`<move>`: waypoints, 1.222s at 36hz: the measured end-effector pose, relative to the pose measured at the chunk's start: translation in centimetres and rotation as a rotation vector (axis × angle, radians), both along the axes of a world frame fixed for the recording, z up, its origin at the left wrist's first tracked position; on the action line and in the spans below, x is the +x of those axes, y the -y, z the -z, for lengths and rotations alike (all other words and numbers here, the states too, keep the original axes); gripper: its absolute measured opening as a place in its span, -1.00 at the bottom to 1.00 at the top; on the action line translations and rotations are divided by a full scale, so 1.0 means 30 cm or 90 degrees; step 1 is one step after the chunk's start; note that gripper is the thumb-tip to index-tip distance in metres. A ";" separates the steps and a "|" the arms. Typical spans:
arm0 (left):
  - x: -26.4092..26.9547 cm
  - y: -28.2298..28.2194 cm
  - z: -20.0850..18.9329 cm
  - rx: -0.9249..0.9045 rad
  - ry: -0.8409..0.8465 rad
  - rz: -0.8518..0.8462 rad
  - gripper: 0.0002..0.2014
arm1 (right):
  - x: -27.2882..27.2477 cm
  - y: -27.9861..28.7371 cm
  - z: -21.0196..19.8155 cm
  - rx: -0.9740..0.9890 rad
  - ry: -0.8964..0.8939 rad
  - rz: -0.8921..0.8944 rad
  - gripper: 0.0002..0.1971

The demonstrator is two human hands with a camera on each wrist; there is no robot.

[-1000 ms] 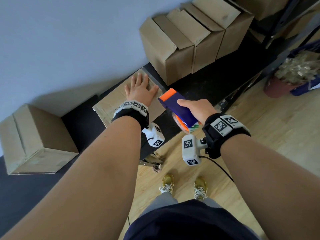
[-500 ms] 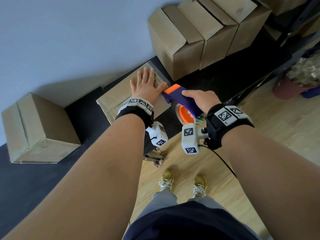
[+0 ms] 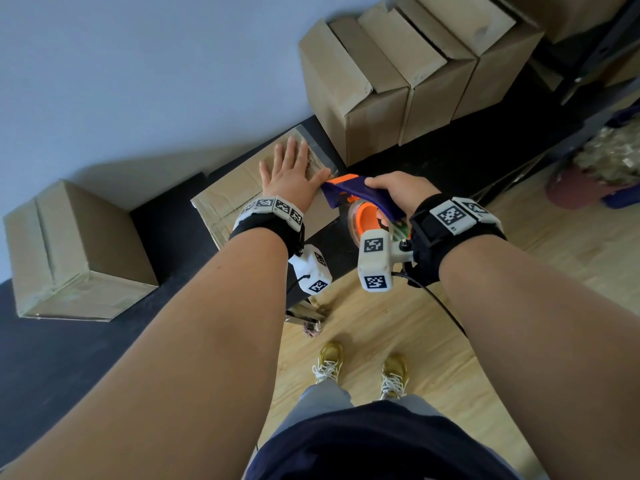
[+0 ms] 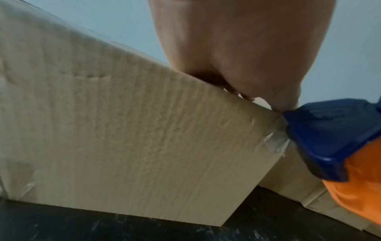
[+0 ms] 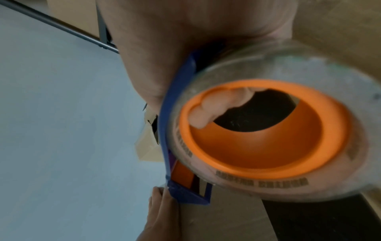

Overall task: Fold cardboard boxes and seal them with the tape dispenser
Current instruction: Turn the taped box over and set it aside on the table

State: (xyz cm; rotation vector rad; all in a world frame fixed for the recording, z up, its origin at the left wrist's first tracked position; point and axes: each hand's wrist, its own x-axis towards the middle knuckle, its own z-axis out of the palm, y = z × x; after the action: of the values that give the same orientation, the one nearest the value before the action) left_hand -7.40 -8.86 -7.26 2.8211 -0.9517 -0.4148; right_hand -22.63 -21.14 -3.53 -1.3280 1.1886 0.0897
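**Desk:** What does the left hand (image 3: 289, 173) show?

**Photographer:** It lies flat on top of the cardboard box (image 3: 225, 202) at the middle of the black table (image 3: 69, 358), fingers straight and slightly spread, palm pressing the flaps down. It grips nothing. From the left wrist view, the thumb (image 4: 286, 99) reaches the box's top corner, right beside the nose of the tape dispenser (image 4: 329, 138).

**Desk:** And the right hand (image 3: 398, 188)?

**Photographer:** Wrapped around the dispenser's blue handle, thumb on top. The right wrist view shows fingertips (image 5: 206, 110) curled through into the orange hub of the clear tape roll (image 5: 299, 184). So a firm, closed hold on the tool.

**Desk:** Where is the dispenser against the box?

**Photographer:** Its blue and orange front edge meets the box's near right top edge, touching or just beside the left thumb. A wrinkled strip of clear tape (image 4: 274, 145) sits on that corner.

**Desk:** Anything else in frame?

**Photographer:** One closed box (image 3: 69, 251) stands well apart to the left on the table. A row of boxes (image 3: 398, 71) leans against the wall at the far right, the nearest just beside the box being worked. The person's shoes (image 3: 329, 362) are on the wooden floor (image 3: 519, 323).
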 end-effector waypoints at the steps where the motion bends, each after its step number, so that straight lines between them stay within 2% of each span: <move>1: 0.001 -0.001 0.001 -0.001 0.000 0.000 -0.28 | 0.001 0.001 0.003 -0.005 -0.002 -0.003 -0.54; 6: 0.000 0.001 0.005 -0.010 -0.001 -0.011 -0.28 | -0.001 0.007 0.015 -0.053 -0.010 -0.019 -0.48; 11: 0.003 0.001 0.006 -0.011 -0.001 -0.015 -0.28 | 0.002 0.016 0.009 -0.140 -0.016 -0.055 -0.63; 23: 0.005 0.004 0.010 -0.016 0.001 -0.018 -0.28 | 0.009 0.003 0.005 -0.338 -0.077 -0.203 -0.54; 26: 0.004 0.003 0.012 -0.016 0.007 -0.017 -0.28 | 0.004 0.004 0.014 -0.306 -0.071 -0.188 -0.57; 30: -0.004 -0.002 0.014 -0.020 0.010 -0.023 -0.29 | -0.006 0.006 0.020 -0.145 -0.043 -0.093 -0.59; 33: -0.005 -0.002 0.012 -0.018 0.011 -0.017 -0.28 | 0.000 -0.002 0.005 -0.061 -0.033 -0.042 -0.42; 35: -0.006 -0.002 0.010 -0.016 0.011 -0.017 -0.28 | 0.002 0.001 0.003 -0.053 -0.036 -0.032 -0.45; 39: -0.010 0.000 0.009 -0.008 0.012 -0.017 -0.30 | -0.074 0.025 0.049 -0.111 -0.115 -0.078 -0.70; 44: -0.015 -0.002 0.014 -0.002 0.026 -0.019 -0.31 | -0.126 0.039 0.120 -0.113 -0.116 -0.019 -0.59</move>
State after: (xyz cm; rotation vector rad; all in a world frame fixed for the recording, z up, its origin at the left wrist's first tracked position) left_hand -7.86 -8.79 -7.70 2.8478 -0.9159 -0.3541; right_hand -26.42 -22.30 -7.13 -1.5186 1.3556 0.1323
